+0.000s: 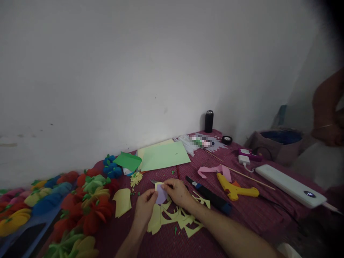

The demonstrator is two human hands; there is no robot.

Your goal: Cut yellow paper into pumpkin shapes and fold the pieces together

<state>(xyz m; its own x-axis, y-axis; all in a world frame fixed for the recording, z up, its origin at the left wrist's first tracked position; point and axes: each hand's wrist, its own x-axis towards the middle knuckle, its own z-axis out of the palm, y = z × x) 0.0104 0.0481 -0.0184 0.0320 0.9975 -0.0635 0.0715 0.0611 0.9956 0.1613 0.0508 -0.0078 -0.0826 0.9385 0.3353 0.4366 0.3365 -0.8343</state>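
Head view: a small purple paper is held just above a maroon cloth, with the left hand pinching its left edge between thumb and fingers and the right hand pinching its upper right edge. Under and to the right of the purple paper lie yellow offcuts; left of it is a yellow paper stack, and farther left sit colourful petalled shapes. Beyond it rests a pale green sheet; well to its right lies a yellow glue gun.
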